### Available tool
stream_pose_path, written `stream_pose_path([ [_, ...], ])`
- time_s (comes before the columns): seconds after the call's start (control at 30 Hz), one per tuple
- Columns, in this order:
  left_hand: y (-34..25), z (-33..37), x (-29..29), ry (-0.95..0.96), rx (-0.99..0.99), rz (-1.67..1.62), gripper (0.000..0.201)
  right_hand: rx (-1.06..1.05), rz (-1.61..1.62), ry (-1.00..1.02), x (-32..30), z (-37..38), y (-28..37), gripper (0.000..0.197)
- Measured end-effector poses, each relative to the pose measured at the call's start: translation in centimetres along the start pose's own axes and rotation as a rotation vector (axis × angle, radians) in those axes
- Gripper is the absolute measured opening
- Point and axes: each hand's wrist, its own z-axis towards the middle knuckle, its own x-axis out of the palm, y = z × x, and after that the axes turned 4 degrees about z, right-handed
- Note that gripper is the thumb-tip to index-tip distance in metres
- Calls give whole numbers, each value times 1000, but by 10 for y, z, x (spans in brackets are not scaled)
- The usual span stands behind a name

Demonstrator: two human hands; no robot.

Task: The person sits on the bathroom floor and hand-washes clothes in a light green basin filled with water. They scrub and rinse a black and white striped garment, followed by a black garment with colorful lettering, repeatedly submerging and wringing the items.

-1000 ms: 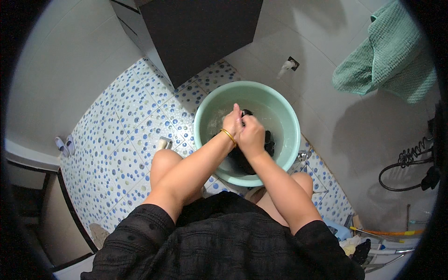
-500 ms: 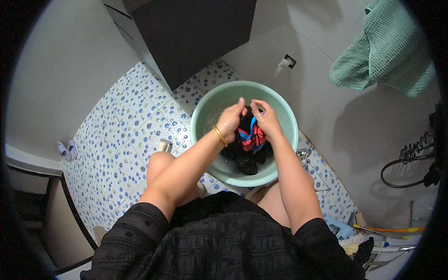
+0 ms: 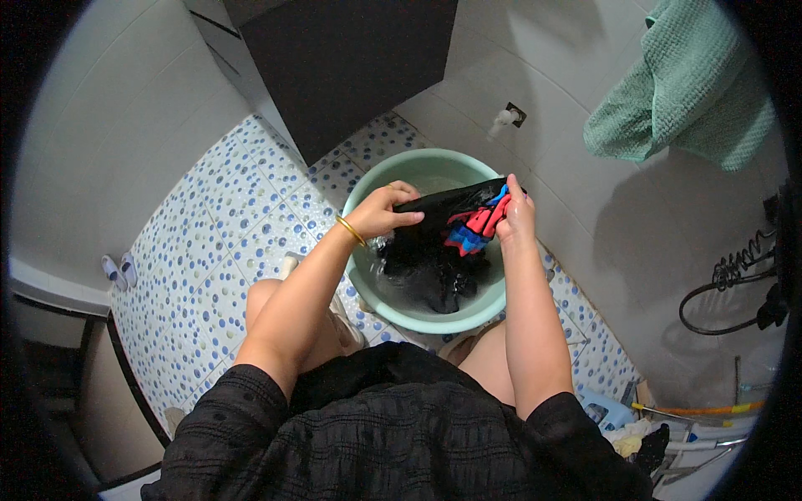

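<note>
A wet black garment with a red and blue patterned part is stretched between my hands over a pale green basin. My left hand, with a gold bangle at the wrist, pinches its left edge near the basin's left side. Gripping the upper right corner, beside the red and blue part, is my right hand. The top edge runs taut from hand to hand, while the lower part hangs into the water. What lies under the cloth in the basin is hidden.
A dark cabinet stands beyond the basin on dotted floor tiles. On the right wall hang a green towel and a coiled black hose. Pale slippers lie at far left; a blue container is at lower right.
My hands have moved apart, left hand leftward and right hand rightward. The black garment, bunched up before, is now spread and lifted between them.
</note>
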Motion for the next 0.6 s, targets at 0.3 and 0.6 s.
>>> stream_pose_path([
  [0.3,34,14,62,-356,-339,-1345,44,-914,-1108,601,62,-118,-56,20],
  [0.6,33,20,67,-459,-502,-1261,41,-902,-1345,556,58,-110,-67,30],
])
